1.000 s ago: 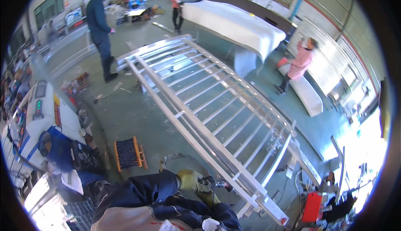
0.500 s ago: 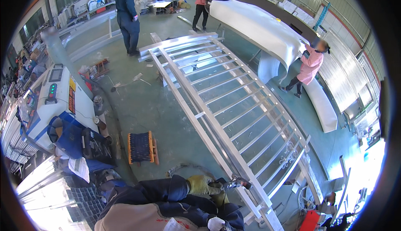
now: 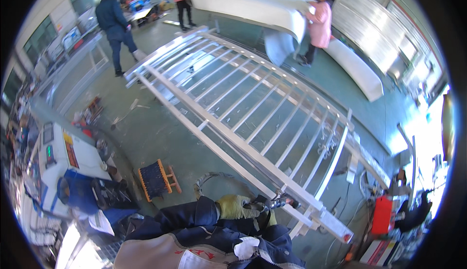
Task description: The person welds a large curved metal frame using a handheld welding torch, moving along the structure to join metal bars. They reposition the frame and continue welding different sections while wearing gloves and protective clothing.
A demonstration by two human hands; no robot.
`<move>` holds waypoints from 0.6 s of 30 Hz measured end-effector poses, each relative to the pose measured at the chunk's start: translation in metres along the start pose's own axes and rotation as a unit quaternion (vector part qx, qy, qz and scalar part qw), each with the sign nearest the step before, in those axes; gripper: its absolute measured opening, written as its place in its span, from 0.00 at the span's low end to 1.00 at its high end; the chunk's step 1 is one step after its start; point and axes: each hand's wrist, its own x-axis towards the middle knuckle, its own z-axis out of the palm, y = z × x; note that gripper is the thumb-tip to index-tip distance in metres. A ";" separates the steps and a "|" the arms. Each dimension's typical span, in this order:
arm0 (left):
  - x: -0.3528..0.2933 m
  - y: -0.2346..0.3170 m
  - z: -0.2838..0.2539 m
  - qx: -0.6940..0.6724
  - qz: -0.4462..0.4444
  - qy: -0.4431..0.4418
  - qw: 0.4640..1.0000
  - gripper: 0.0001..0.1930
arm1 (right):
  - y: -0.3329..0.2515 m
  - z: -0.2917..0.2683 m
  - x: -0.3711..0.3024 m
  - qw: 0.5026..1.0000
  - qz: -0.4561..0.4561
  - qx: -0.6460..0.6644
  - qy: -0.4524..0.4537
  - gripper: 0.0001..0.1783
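Observation:
My left hand (image 3: 237, 207), in a yellow-green work glove, is closed around a dark hand tool (image 3: 272, 203) with a metallic front end. Its exact kind is hard to make out. The tool's tip lies against the near end of a silvery metal frame (image 3: 209, 123), a long ladder-like piece with many crossbars between its rails. Of my right hand (image 3: 272, 217), only a sliver of yellow-green glove shows below the tool; its fingers are hidden behind my left hand and the jacket.
A black hose (image 3: 206, 177) loops on the floor beside a small wooden stool (image 3: 154, 180). At left stands a white and blue machine (image 3: 73, 157). A red box (image 3: 383, 214) is at right. Beyond the frame, two people in pink handle a large white sheet (image 3: 248, 1); another person (image 3: 114, 25) stands at far left.
The whole view has swung, so the far scene sits higher and further left. The far-left person has taken a step. My left hand keeps its grip on the tool by the frame's near end.

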 end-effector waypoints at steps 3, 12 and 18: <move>0.023 0.010 0.013 -0.024 0.012 -0.021 0.999 0.29 | -0.010 -0.015 -0.013 0.998 -0.027 0.045 0.029 0.26; 0.065 0.054 0.033 0.048 0.037 -0.081 0.995 0.32 | -0.083 -0.004 -0.047 0.939 -0.104 0.311 0.108 0.45; 0.090 0.070 0.032 0.002 0.012 -0.188 0.982 0.34 | -0.093 -0.015 -0.046 0.892 -0.161 0.399 0.140 0.53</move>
